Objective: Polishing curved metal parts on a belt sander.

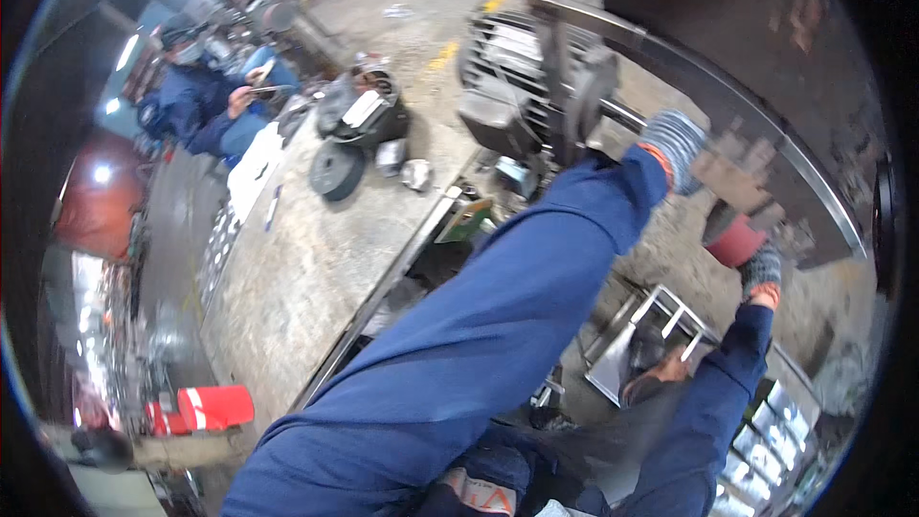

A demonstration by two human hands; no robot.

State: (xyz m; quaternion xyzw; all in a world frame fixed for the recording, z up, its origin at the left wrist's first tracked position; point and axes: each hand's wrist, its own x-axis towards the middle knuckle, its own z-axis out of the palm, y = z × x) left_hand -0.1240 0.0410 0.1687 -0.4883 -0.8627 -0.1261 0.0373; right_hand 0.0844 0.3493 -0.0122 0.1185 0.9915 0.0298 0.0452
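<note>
My left hand (675, 146), in a grey striped knit glove with an orange cuff, reaches out beside a dark metal panel. Its fingers curl away from view, and what they close on is hidden. My right hand (763, 271), in a matching glove, is lower and further right. It is closed right against a dark red, rounded wheel-like piece (735, 241), though its grip is partly hidden. Between the hands is a blurred tan patch (732, 177) that I cannot make out. A ribbed electric motor (517, 77) stands just left of my left hand.
A curved steel edge (728, 81) borders the panel. Left, a worktop (306, 258) bears a black round block (337, 170), a dark container (378, 123) and a pen (274, 208). A metal-framed stand (617, 359) is below my hands. Another person (206, 101) sits at far left, holding something thin.
</note>
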